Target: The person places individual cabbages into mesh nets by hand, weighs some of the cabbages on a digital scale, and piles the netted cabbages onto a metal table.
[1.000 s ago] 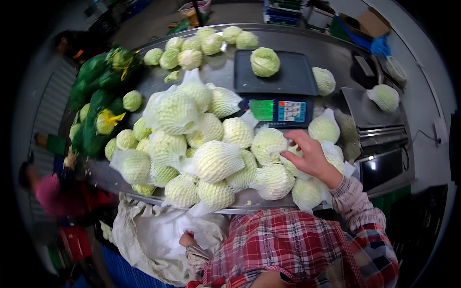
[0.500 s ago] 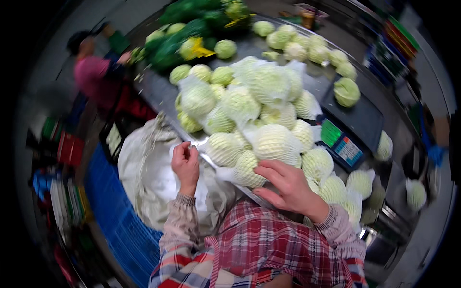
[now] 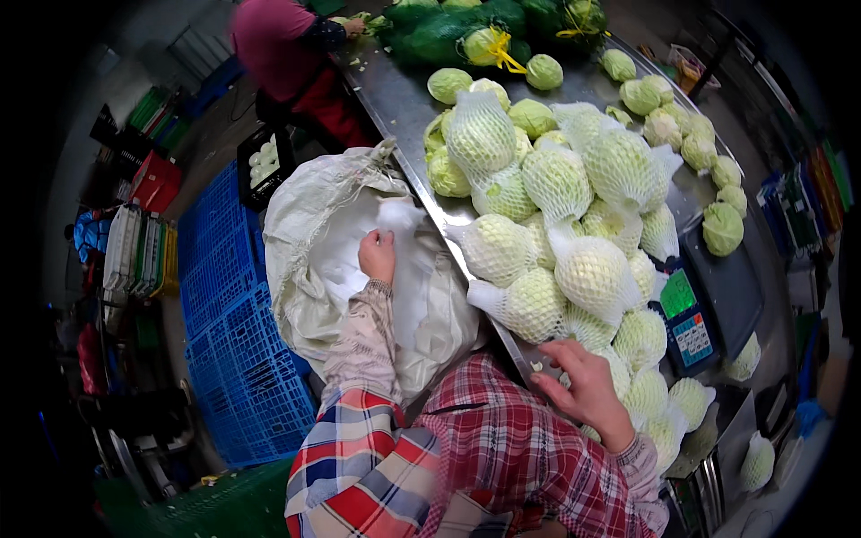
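My left hand (image 3: 378,256) is over the mouth of a large white woven sack (image 3: 300,202), its fingers closed. At its fingertips is a tuft of white foam netting (image 3: 399,214), which it appears to pinch; the sack's inside is filled with similar white material. My right hand (image 3: 585,387) hovers at the table's near edge with thumb and fingers apart, holding nothing. Beside it lies a pile of round green cabbages, many in white foam net sleeves, such as a netted cabbage (image 3: 529,305) just beyond my fingers.
A metal table (image 3: 408,117) carries bare cabbages (image 3: 664,125), green mesh bags (image 3: 457,36) and a scale (image 3: 686,314) with one cabbage (image 3: 723,229) on it. Blue plastic pallets (image 3: 238,359) lie left of the sack. At the far left, another person (image 3: 282,54) works beside a black crate (image 3: 262,166).
My left hand has moved from the table edge to over the sack, at the white netting. My right hand has drawn back from the netted cabbages. The view has turned left and down.
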The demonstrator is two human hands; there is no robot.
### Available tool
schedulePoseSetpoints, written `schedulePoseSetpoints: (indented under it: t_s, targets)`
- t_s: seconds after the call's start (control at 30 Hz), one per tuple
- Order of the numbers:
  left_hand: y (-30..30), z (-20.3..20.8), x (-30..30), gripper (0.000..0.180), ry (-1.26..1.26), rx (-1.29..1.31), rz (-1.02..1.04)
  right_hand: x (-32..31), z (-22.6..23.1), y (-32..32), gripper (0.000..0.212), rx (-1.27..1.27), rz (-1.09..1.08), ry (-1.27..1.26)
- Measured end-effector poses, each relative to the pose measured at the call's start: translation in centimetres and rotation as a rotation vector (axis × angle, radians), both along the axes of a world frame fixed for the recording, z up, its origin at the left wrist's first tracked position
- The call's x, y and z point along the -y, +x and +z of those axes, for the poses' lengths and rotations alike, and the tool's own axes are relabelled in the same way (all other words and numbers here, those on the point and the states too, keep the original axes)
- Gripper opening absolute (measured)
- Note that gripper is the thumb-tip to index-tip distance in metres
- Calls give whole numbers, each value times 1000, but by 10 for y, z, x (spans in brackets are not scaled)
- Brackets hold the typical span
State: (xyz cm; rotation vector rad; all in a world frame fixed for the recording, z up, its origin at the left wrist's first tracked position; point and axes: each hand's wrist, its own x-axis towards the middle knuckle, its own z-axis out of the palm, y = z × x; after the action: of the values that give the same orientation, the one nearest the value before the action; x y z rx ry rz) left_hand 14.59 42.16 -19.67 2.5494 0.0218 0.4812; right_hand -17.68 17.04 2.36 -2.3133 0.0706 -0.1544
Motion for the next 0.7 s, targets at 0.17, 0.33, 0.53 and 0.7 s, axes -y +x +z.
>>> schedulePoseSetpoints:
  t_s: [0.17,0.33,0.53,0.7]
  targets:
    - [15,51,-35,27,-335,-107,-26,-4,-8,-1,33,-38,-32,16]
    - [-29,176,28,18,-861,-299,-455,-12,-10,45,53,197,-101,104]
    - [-117,222,119,19,-1064,-284,-784,-8,-2,87,49,91,-337,771]
    - [-97,232,180,16,-1238,-476,-864,81,-6,71,17,323,-612,821]
